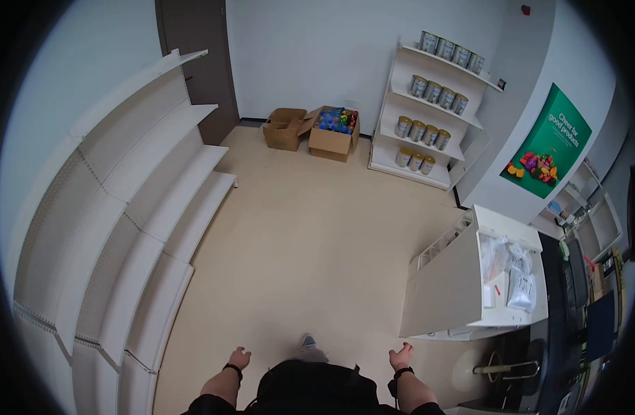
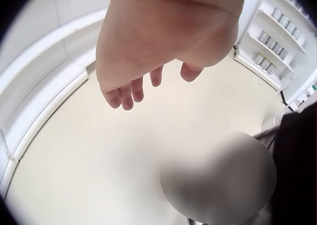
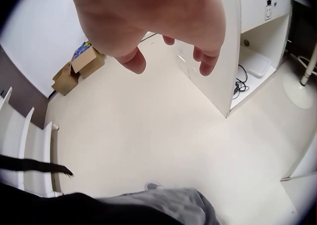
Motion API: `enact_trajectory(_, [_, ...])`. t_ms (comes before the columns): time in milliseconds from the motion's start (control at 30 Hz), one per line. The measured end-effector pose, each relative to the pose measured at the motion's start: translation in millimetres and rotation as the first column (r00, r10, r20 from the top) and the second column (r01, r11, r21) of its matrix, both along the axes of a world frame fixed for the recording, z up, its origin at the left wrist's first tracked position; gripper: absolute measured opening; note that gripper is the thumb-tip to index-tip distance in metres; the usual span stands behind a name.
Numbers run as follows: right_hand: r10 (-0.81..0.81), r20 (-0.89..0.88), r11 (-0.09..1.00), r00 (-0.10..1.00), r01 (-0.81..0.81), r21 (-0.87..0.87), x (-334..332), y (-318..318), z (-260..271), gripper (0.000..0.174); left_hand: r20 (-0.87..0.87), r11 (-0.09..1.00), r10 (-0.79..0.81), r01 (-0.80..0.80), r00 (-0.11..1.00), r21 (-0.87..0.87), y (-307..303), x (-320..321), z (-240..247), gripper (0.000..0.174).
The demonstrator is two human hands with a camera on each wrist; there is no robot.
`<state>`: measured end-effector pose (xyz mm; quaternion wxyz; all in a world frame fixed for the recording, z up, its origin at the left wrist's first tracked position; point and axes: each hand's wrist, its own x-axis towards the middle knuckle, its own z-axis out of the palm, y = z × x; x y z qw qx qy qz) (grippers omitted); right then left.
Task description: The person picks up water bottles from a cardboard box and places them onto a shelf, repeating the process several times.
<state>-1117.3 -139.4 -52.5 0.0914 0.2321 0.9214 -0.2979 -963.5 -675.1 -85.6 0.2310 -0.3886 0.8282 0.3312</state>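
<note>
My left hand (image 1: 240, 357) hangs in front of the body over the floor, fingers loosely bent and holding nothing. In the left wrist view the left palm (image 2: 163, 32) faces the camera, thumb apart from the fingers. My right hand (image 1: 401, 357) is held out on the other side, also with nothing in it. The right wrist view shows that hand with its thumb (image 3: 132, 61) and fingers spread apart. Nearest to the right hand is the white counter (image 1: 438, 297), whose lower compartment holds a black cable (image 3: 241, 84).
White shelving (image 1: 117, 256) with bare boards lines the left wall. Ahead, another shelf unit (image 1: 428, 135) carries rows of cans (image 1: 433, 91). Between them stand an open cardboard box (image 1: 331, 144) of colourful packages and a second box (image 1: 285, 131). Plastic bags (image 1: 521, 287) lie on the counter.
</note>
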Motion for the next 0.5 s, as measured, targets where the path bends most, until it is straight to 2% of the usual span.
enact_trajectory(33, [-0.001, 0.002, 1.000, 1.000, 0.001, 0.012, -27.0, 2.3, 5.9, 0.064, -0.029, 0.999, -0.001, 0.001, 1.000, 0.032, -8.6, -47.0, 8.5, 0.056])
enact_trajectory(100, [-0.033, -0.107, 0.999, 0.994, 0.029, -0.037, -82.3, 1.6, 13.4, 0.065, -0.156, 0.999, -0.028, 0.032, 0.987, 0.027, -15.9, -144.9, 26.8, 0.054])
enact_trajectory(133, [0.008, -0.169, 1.000, 0.986, -0.008, 0.005, -108.6, 2.6, 11.6, 0.067, -0.217, 0.998, -0.047, 0.056, 0.975, 0.035, -17.7, -194.8, 38.5, 0.053])
enact_trajectory(233, [0.027, -0.114, 0.999, 0.993, -0.025, 0.020, -191.0, -6.2, 3.7, 0.067, -0.366, 0.984, -0.165, 0.178, 0.916, 0.003, -30.0, -335.3, 46.0, 0.051])
enact_trajectory(267, [-0.003, -0.041, 0.999, 0.999, 0.005, 0.042, -221.2, -11.4, -1.7, 0.067, -0.359, 0.983, -0.169, 0.181, 0.918, -0.002, -37.0, -379.0, 48.1, 0.051])
enact_trajectory(333, [-0.026, 0.047, 0.997, 0.999, 0.023, 0.069, -286.0, -24.9, -14.2, 0.067, -0.428, 0.969, -0.249, 0.221, 0.869, -0.114, -49.1, -457.7, 48.5, 0.052])
enact_trajectory(433, [-0.019, 0.108, 0.997, 0.994, 0.011, 0.074, -415.8, -63.0, -32.5, 0.067, -0.348, 0.980, -0.192, 0.164, 0.918, -0.111, -84.5, -555.3, 36.5, 0.053])
enact_trajectory(500, [0.044, 0.046, 0.998, 0.998, -0.043, -0.037, -506.9, -91.3, -41.9, 0.067, -0.301, 0.985, -0.156, 0.125, 0.941, -0.118, -103.2, -606.5, 31.9, 0.053])
